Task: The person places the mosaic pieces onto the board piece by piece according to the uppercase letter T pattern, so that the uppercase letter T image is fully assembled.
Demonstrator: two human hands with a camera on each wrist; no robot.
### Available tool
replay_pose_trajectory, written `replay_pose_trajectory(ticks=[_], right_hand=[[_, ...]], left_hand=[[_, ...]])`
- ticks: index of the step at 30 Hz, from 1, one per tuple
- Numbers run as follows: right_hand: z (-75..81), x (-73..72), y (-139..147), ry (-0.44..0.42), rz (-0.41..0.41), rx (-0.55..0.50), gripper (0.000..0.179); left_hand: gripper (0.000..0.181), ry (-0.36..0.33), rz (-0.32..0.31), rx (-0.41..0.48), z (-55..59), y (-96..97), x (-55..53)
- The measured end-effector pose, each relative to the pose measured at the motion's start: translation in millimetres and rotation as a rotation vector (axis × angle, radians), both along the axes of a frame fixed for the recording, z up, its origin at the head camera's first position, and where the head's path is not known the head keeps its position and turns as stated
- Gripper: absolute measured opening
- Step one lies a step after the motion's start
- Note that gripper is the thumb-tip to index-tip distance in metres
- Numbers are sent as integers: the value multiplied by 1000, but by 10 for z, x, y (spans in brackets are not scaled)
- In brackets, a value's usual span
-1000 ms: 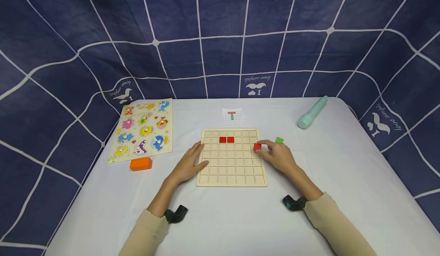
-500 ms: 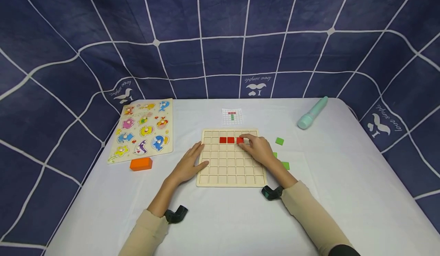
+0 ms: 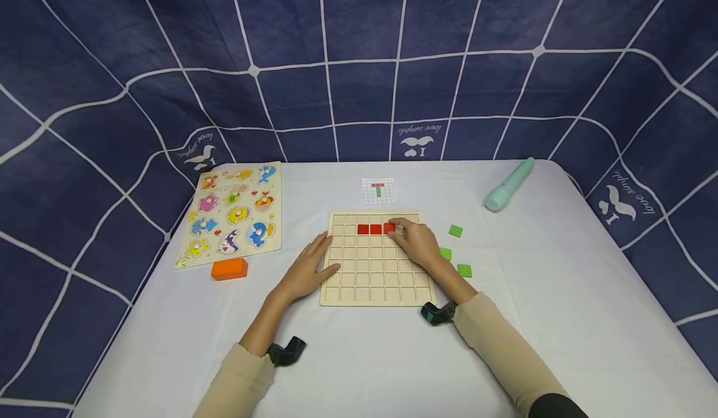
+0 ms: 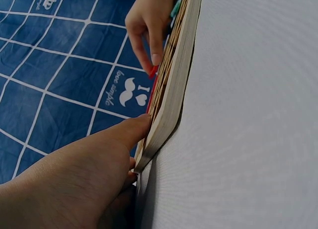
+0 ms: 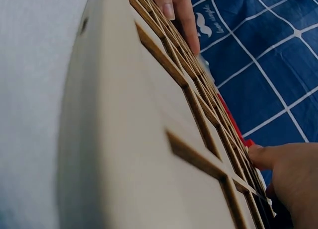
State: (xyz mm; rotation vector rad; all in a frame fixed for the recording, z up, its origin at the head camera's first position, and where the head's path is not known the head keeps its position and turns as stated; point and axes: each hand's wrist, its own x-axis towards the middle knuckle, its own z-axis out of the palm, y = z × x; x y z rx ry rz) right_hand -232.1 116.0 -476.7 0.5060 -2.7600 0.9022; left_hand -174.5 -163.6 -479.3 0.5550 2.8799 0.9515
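Observation:
My right hand (image 3: 419,242) pinches a red square tile (image 3: 389,227) between thumb and fingertips, at a cell in the second row of the wooden grid board (image 3: 370,281). Directly left of it, two red tiles (image 3: 369,229) lie side by side in their cells. In the right wrist view the thumb presses at the red tile (image 5: 249,142), low over the board. My left hand (image 3: 303,270) rests along the board's left edge, fingers extended and thumb on its surface. Seen from the left wrist, the thumb (image 4: 136,128) lies on the board's rim.
Green tiles (image 3: 456,231) lie right of the board, partly beside my right forearm. A pattern card (image 3: 379,191) with a red and green T is behind the board. Around it are a mint-green cylindrical object (image 3: 509,184), an animal peg puzzle (image 3: 235,212) and an orange block (image 3: 230,268).
My right hand has carried the red tile leftward from the board's right edge to beside the two red tiles, uncovering more green tiles. The left hand has stayed in place.

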Motion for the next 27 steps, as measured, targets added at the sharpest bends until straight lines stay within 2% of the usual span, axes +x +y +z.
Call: replay_pose_trajectory(ticks=[11, 20, 27], right_hand=[[-34, -13, -4, 42, 14, 68, 37], [-15, 15, 21, 23, 11, 38, 37], [56, 65, 175, 13, -29, 4, 38]], left_hand=[[72, 3, -2, 2, -4, -5, 1], [71, -5, -8, 2, -21, -6, 2], [71, -5, -4, -2, -15, -6, -1]])
